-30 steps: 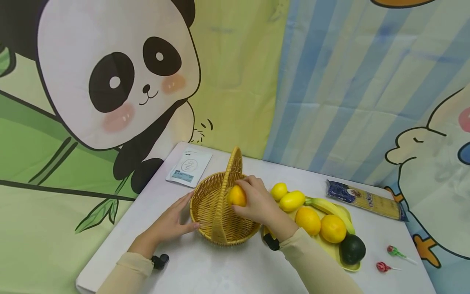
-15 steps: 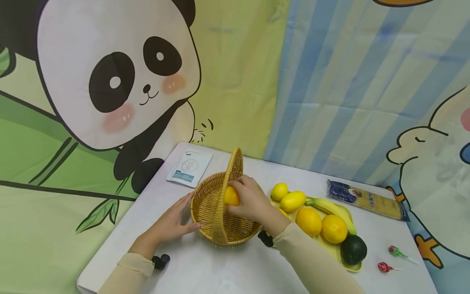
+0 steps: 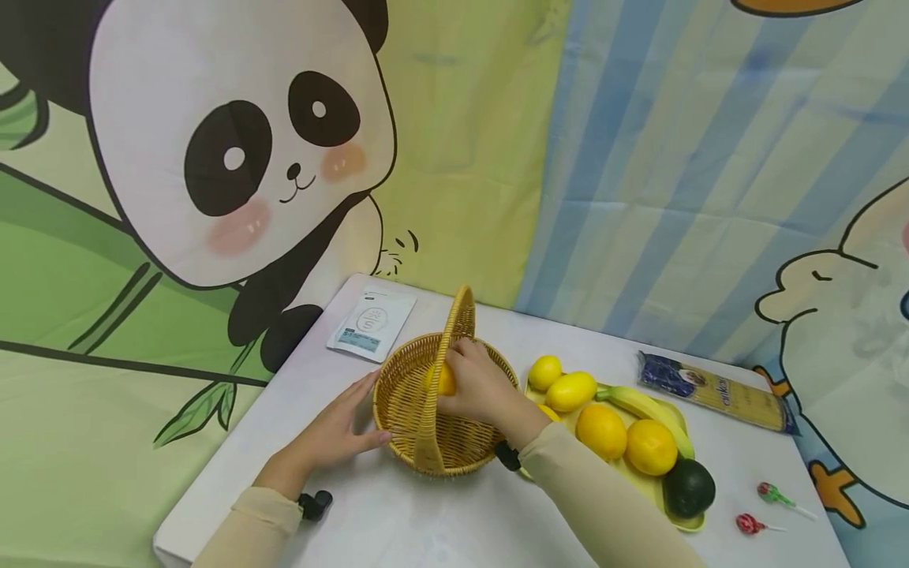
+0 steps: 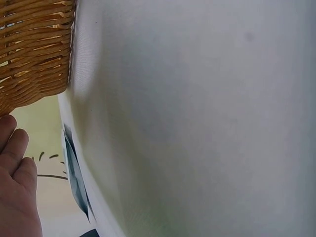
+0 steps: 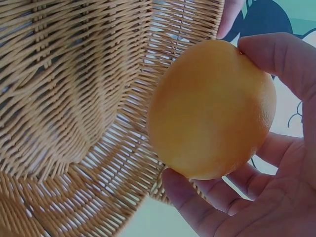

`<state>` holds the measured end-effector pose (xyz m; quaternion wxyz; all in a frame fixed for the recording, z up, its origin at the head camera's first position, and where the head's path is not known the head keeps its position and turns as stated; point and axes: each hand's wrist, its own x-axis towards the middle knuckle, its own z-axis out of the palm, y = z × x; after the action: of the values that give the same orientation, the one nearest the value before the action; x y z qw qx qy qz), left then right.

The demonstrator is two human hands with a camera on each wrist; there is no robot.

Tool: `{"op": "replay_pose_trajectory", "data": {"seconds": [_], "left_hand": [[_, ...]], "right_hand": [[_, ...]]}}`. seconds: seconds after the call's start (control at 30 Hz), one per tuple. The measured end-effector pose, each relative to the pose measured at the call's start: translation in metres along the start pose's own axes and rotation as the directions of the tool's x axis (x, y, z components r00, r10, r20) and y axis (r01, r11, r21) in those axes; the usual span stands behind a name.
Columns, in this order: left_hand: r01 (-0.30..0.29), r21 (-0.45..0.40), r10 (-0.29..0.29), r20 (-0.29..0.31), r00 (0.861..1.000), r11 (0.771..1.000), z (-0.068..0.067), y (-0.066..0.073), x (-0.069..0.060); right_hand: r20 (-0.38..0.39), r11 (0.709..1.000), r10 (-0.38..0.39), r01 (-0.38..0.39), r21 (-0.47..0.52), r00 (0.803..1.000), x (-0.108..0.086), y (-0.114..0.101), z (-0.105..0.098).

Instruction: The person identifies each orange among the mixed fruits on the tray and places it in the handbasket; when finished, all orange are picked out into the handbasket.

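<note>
My right hand point(image 3: 479, 386) is inside the wicker basket point(image 3: 402, 402), beneath its arched handle. It grips an orange point(image 3: 446, 381), part of which is hidden behind the handle in the head view. Up close in the right wrist view, thumb and fingers hold the orange point(image 5: 212, 108) from either side, beside the woven wall. My left hand point(image 3: 332, 435) is spread at the basket's left side, thumb near the front rim. Its fingers point(image 4: 14, 150) look fairly straight beside the weave in the left wrist view. The visible basket floor is bare.
Right of the basket, a yellow tray point(image 3: 642, 487) carries lemons point(image 3: 571, 391), oranges point(image 3: 601, 431), a banana point(image 3: 649, 406) and a dark green round fruit point(image 3: 689, 489). Behind it lies a pasta packet point(image 3: 717, 392). Lollipops point(image 3: 749, 523) are at right; a white pouch point(image 3: 372, 322) is back left.
My right hand has carried the orange leftward and a little lower into the basket, toward the handle. My left hand has stayed beside the basket. The head view has shifted slightly.
</note>
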<state>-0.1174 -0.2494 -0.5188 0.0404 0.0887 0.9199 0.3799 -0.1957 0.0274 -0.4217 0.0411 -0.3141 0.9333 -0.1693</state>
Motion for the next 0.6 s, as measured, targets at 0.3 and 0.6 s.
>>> {"op": "replay_pose_trajectory", "data": {"seconds": [0.3, 0.6], "left_hand": [[-0.025, 0.004, 0.025, -0.008, 1.0, 1.0, 0.0, -0.001, 0.001], [-0.047, -0.005, 0.047, -0.013, 0.999, 0.999, 0.0, -0.003, 0.0]], "right_hand": [[0.018, 1.0, 0.005, -0.006, 0.021, 1.0, 0.011, -0.003, 0.006], [0.045, 0.999, -0.023, 0.021, 0.041, 0.999, 0.019, -0.005, 0.013]]}}
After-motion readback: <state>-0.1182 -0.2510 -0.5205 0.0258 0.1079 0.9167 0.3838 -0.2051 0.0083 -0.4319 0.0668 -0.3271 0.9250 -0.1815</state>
